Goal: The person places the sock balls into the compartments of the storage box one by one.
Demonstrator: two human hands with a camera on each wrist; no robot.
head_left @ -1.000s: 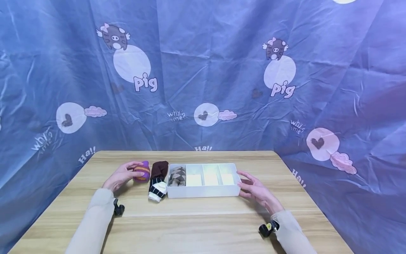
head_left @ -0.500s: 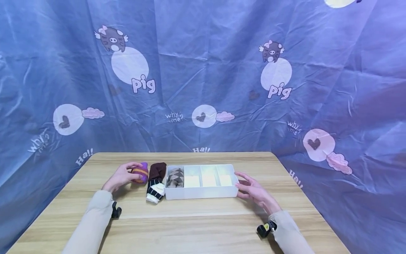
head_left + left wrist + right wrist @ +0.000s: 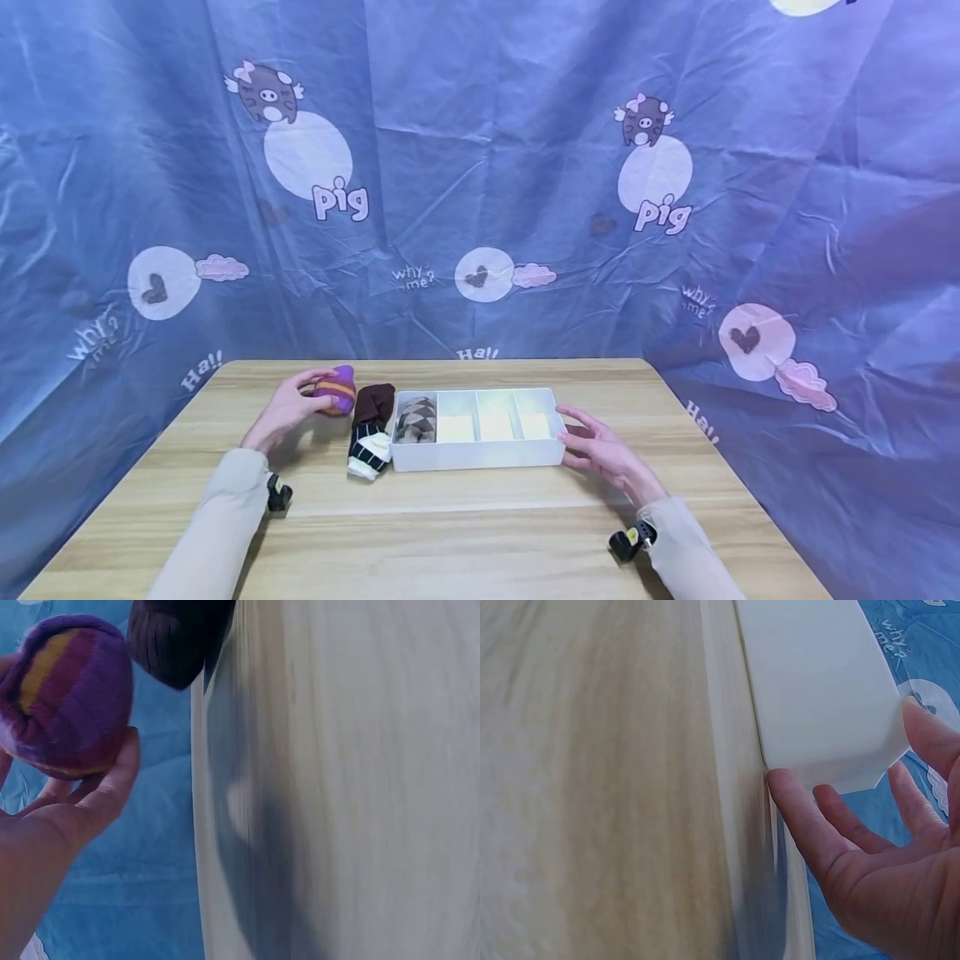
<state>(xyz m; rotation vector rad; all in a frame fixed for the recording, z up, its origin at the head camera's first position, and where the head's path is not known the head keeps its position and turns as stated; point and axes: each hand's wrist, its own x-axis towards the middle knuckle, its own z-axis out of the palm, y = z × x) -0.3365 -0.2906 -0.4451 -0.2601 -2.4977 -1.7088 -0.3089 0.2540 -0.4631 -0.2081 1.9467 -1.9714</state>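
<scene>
My left hand [image 3: 288,410] holds a rolled-up purple sock [image 3: 335,392] with orange and dark red stripes between thumb and fingers. In the left wrist view the sock ball [image 3: 82,697] sits in the fingertips. Just right of it lie a dark brown sock [image 3: 373,403] and a black-and-white checked sock [image 3: 370,451], both against the left end of a white box [image 3: 480,457]. The box's leftmost compartment contains a grey-and-beige argyle sock [image 3: 417,419]. At the box's right end, my right hand [image 3: 603,452] touches the wall with spread fingertips; the right wrist view shows its fingertips [image 3: 780,780] at the corner.
The box has several compartments in a row. It stands on a wooden table [image 3: 465,542] towards the far edge. Behind the table hangs a blue printed curtain [image 3: 420,208]. Each wrist wears a small black camera [image 3: 279,495].
My left hand has lifted the purple sock slightly up and away from me. My right hand stays at the box end. The head view has shifted a little.
</scene>
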